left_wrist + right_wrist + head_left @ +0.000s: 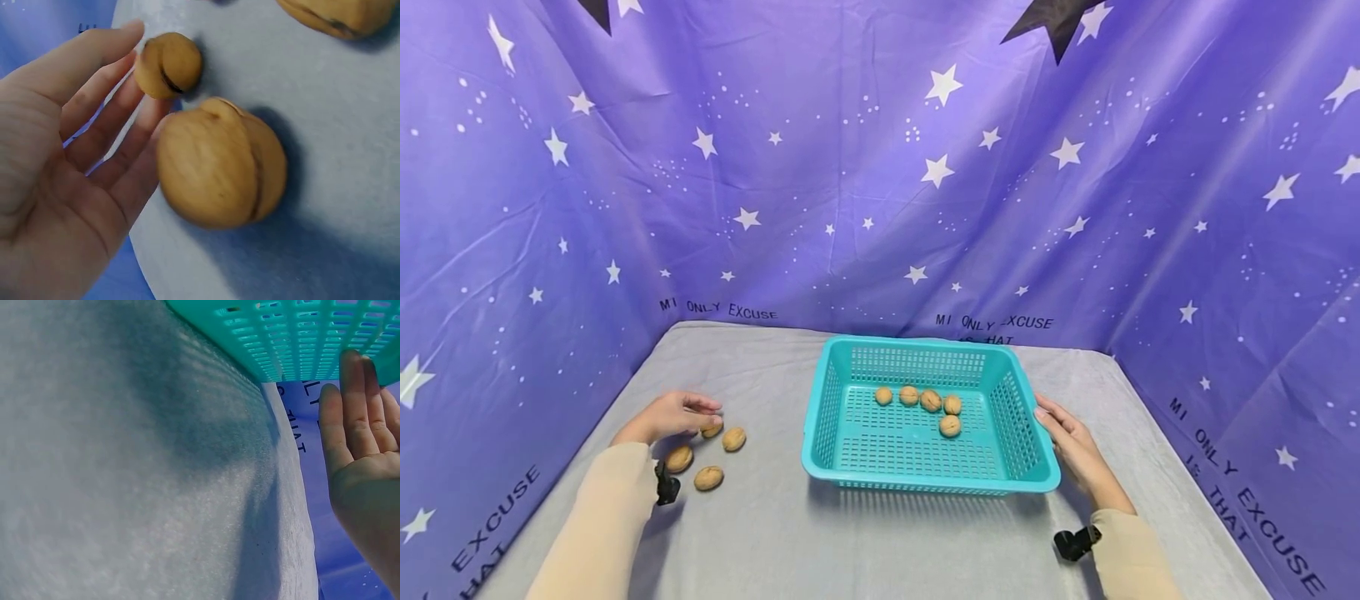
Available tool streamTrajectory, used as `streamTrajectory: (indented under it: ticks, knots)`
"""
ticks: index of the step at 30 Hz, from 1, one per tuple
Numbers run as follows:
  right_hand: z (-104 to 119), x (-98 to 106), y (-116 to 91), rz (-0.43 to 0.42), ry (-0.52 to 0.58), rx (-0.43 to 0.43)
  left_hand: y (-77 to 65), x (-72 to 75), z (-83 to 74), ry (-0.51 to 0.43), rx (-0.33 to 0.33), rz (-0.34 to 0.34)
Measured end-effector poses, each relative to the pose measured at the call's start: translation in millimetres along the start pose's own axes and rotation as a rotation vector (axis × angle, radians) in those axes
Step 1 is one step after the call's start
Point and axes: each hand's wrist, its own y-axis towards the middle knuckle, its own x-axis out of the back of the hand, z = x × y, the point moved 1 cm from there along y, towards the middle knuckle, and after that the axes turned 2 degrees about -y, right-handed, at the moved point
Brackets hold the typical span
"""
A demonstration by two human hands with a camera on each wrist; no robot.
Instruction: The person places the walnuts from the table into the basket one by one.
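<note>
My left hand (pixel 673 415) is over the walnuts at the left of the table, its fingers spread and gently bent. In the left wrist view, its thumb and fingertips lie around a small-looking walnut (pixel 178 62), while a nearer walnut (pixel 219 165) sits beside the fingers. Two more walnuts (pixel 733 439) (pixel 708 478) lie just right of this hand. At the turquoise basket (pixel 925 482), my right hand (pixel 1077 446) holds the right rim, thumb at the top edge and fingers (pixel 354 406) against the outer wall. Several walnuts (pixel 930 401) lie inside the basket.
A grey cloth covers the table (pixel 760 542). Purple curtains (pixel 850 208) with white stars hang behind it and on both sides. Black wrist cameras (pixel 666 485) are strapped to both forearms. The basket stands right of centre, towards the back edge.
</note>
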Motion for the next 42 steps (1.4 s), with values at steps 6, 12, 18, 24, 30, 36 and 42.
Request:
streamTrajectory:
  ticks: [6,12,18,24,30,36,42]
  knots:
    - [-0.5,0.0,0.7,0.002,-0.006,0.002,-1.8,-3.3,4.9,-0.002,0.054,0.018]
    - [-1.3,-0.1,0.0,0.007,-0.001,-0.001,-0.7,-3.0,4.4,0.011,0.052,0.005]
    - [0.4,0.8,-0.5,0.005,-0.005,0.005,0.2,-2.1,0.1,0.014,0.046,-0.01]
    - [0.5,1.2,-0.7,0.013,-0.004,0.015,2.3,1.4,-10.3,0.036,-0.02,-0.017]
    - [-0.7,0.0,-1.5,0.006,-0.014,-0.008,6.7,6.3,-24.5,0.081,-0.075,-0.048]
    - [-1.0,-0.6,-1.0,-0.006,-0.015,-0.016,8.5,6.8,-45.1,0.087,-0.106,-0.059]
    - [0.9,0.2,-1.0,0.004,-0.029,-0.02,13.3,6.5,-62.8,0.109,-0.147,-0.057]
